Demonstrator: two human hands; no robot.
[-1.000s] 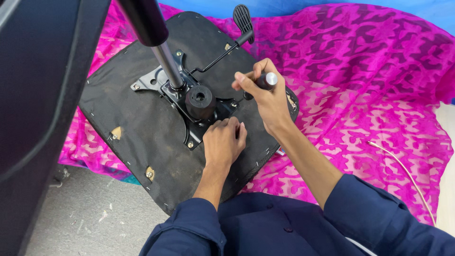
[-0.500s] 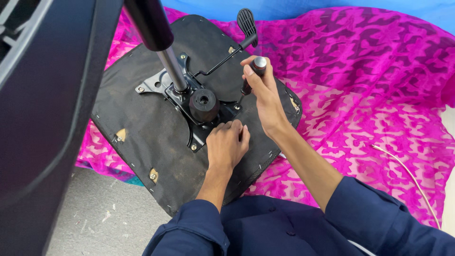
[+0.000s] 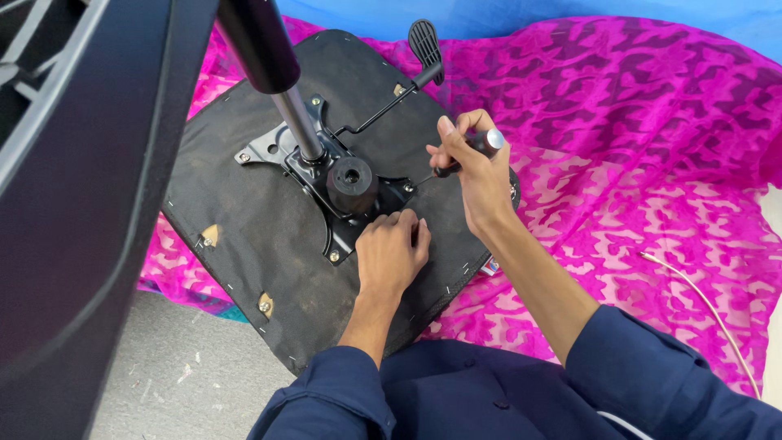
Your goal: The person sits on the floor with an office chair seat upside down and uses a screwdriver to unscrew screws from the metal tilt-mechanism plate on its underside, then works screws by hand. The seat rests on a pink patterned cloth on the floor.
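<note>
Black screwdriver [image 3: 456,159] in right hand [image 3: 476,175], tip seemingly at plate [image 3: 342,224] beside left hand [image 3: 391,253].

Black seat underside [image 3: 269,244] on a pink-and-magenta patterned cloth [image 3: 635,163], navy sleeves [image 3: 652,383]

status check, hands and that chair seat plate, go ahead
Right hand gripping screwdriver, tip at a screw on the metal plate. Left hand pressing on plate's edge. Gas cylinder beside, not blocking.
</note>
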